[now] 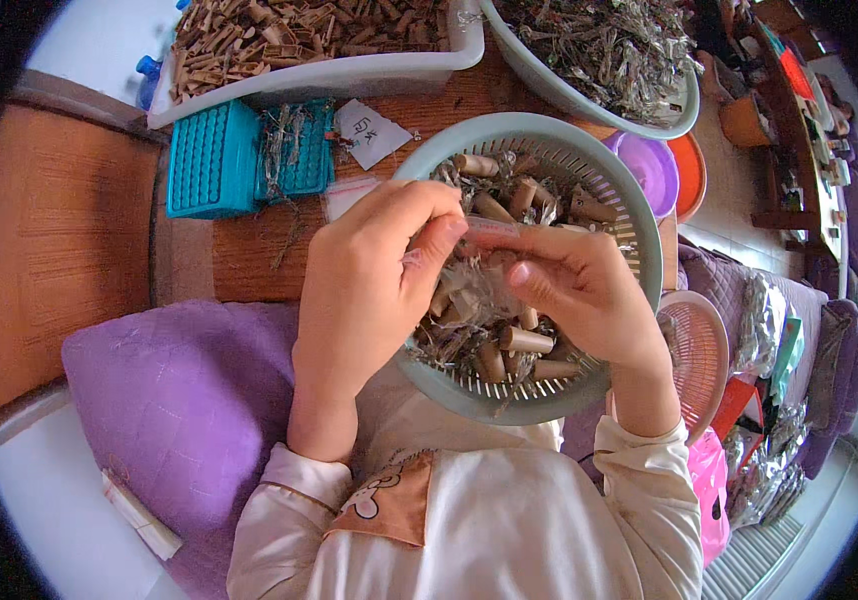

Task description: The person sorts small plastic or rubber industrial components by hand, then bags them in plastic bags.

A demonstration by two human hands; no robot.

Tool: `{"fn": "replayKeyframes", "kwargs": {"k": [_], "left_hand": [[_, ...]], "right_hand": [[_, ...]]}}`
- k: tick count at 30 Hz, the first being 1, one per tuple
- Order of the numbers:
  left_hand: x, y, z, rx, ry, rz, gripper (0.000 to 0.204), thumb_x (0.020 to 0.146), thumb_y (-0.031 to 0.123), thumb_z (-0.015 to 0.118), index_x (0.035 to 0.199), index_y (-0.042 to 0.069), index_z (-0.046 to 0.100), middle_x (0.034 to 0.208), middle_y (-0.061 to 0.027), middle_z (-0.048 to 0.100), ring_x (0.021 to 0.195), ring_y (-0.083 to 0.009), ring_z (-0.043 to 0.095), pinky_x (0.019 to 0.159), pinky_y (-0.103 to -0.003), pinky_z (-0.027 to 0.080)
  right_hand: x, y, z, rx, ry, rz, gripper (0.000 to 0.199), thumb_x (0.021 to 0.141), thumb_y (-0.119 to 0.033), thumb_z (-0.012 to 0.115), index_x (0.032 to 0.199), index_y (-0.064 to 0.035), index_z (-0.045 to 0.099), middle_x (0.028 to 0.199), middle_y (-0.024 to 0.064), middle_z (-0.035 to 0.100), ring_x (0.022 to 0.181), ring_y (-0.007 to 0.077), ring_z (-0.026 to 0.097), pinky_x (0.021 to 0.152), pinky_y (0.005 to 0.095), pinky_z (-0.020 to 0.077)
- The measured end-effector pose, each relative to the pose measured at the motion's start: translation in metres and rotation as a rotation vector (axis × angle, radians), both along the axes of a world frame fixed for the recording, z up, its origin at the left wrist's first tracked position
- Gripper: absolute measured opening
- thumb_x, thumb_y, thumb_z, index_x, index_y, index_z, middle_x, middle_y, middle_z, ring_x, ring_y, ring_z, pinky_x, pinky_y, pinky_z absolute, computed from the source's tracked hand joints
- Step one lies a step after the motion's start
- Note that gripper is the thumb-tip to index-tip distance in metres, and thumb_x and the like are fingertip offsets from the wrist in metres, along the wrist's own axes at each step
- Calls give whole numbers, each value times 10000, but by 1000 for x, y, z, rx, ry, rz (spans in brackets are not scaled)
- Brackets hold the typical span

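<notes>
Over a round grey-green plastic basket (652, 240), both my hands pinch a thin piece of clear plastic film (484, 285), perhaps a small bag. My left hand (374, 270) is closed at its left end, thumb against the fingers. Closed from the other side, my right hand (589, 290) has its index finger stretched along the top edge. A narrow pinkish strip shows between the fingertips. Beneath lie several short brown tubes (527, 340) among tangled, dark silvery strands. The hands hide part of the basket's contents.
On the wooden table (249, 265) stand teal plastic racks (211, 165) beside a white paper note (371, 135). Behind are a white tub (349, 72) of brown pieces and a basin (691, 108) of shiny strands. A purple cushion (189, 400) is left, a pink basket (714, 350) right.
</notes>
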State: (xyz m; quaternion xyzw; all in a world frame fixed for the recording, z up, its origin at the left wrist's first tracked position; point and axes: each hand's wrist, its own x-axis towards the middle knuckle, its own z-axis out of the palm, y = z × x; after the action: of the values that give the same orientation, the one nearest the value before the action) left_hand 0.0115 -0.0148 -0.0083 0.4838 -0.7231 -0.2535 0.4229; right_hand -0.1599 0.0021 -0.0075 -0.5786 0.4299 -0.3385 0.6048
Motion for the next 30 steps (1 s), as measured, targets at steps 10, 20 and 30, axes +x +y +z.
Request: {"fn": "replayKeyframes", "kwargs": {"k": [10,20,30], "left_hand": [[-3,8,6,-350,-246,-58,148,608,69,678,744,69,621,946,-80,596,764,-215,597,602,-279,491],[2,-6,-10,-134,242,-21,83,722,9,512,742,46,584,867,-78,601,594,-97,527,480,-176,393],[-12,14,-21,196,769,-48,298,797,350,456,812,54,427,572,31,334,456,-44,272,394,-186,208]], "right_hand": [[5,4,3,-84,213,-4,193,809,-90,510,963,21,544,709,112,588,608,157,559,556,261,436],[11,12,15,-719,493,-52,229,645,45,572,871,5,576,696,133,572,604,234,570,524,292,442],[-5,13,10,-533,177,-322,164,808,-88,473,872,-12,602,738,68,555,630,154,475,623,250,378]]}}
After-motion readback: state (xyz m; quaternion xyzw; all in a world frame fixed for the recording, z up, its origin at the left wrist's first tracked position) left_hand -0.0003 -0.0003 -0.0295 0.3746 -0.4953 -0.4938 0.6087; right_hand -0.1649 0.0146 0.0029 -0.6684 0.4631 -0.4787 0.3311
